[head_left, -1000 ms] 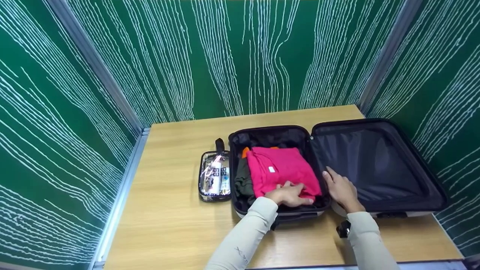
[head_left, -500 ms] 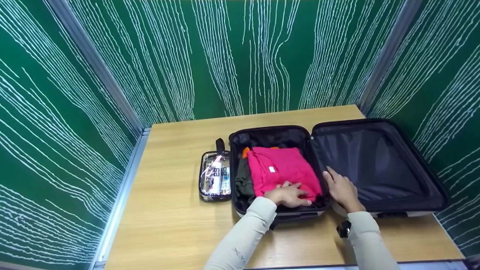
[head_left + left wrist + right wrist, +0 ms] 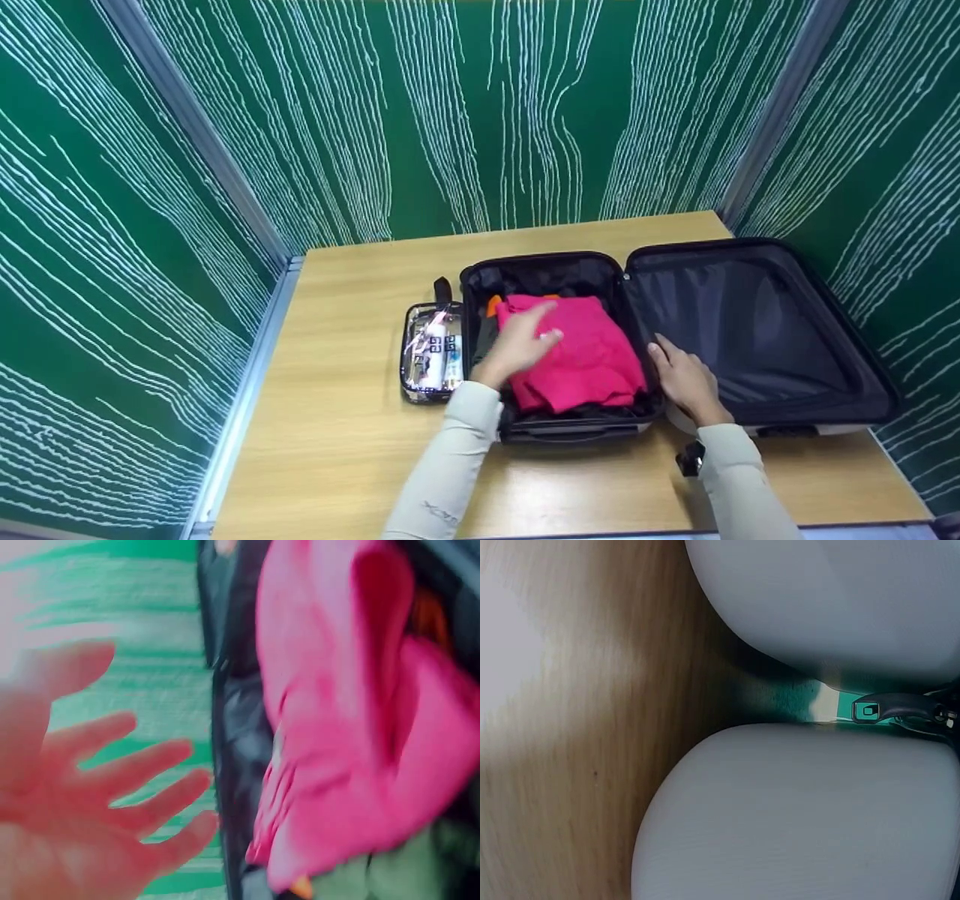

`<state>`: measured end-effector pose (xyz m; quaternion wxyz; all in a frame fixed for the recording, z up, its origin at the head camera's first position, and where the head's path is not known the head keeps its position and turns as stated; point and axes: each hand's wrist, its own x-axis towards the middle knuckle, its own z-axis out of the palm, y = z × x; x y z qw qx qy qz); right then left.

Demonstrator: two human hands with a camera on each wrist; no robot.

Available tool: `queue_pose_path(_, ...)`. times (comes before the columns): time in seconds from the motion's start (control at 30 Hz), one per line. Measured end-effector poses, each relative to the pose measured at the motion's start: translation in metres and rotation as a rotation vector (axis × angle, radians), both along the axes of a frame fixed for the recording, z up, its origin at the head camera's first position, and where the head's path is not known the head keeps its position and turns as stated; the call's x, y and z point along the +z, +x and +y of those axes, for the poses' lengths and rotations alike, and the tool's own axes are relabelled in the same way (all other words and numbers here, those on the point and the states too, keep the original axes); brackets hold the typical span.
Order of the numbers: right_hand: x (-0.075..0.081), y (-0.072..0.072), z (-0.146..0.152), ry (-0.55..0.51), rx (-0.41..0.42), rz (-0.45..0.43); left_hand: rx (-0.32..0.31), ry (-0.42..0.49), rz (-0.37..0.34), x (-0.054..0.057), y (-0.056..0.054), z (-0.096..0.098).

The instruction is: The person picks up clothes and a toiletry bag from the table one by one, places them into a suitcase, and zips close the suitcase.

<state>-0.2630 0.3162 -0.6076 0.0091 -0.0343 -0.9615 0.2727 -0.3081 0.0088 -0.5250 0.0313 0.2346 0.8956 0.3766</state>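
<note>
An open suitcase (image 3: 559,433) with a black lining lies on the table, its lid (image 3: 757,330) folded back to the right. Inside is a folded bright pink garment (image 3: 592,352), a white tag on it, over dark green and orange cloth. My left hand (image 3: 517,345) is above the garment's left part, blurred, thumb and fingers spread, holding nothing; in the left wrist view its fingers (image 3: 150,765) are apart from the pink cloth. My right hand (image 3: 688,382) grips the lid's near inner rim beside the hinge. The right wrist view shows only the pale outer shells (image 3: 802,817), not the hand.
A clear zip pouch (image 3: 433,352) with black edging and toiletries inside lies against the suitcase's left side. The wooden table (image 3: 337,420) extends to the left and front. Green panels (image 3: 420,112) with white lines enclose the back and sides.
My left hand has lifted off the garment's near edge and moved left and farther back, its fingers spreading. The garment's near edge is more visible. The right hand stays at the lid's rim.
</note>
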Motion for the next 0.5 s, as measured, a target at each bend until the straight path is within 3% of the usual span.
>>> queue_pose_path(0.13, 0.0, 0.0, 0.001, 0.004, -0.002, 0.008, 0.195, 0.073, 0.128, 0.005, -0.011, -0.031)
queue_pose_path(0.3, 0.0, 0.0, 0.0, 0.005, -0.003, 0.009, 0.429, 0.074, 0.243, -0.004, -0.02, -0.071)
queue_pose_path(0.37, 0.0, 0.0, 0.0, 0.006, -0.002, 0.005, 0.509, 0.068, 0.254, -0.01, -0.02, -0.086)
queue_pose_path(0.5, 0.0, 0.0, -0.001, 0.008, -0.002, -0.005, 0.642, 0.013, 0.183, -0.023, -0.016, -0.112)
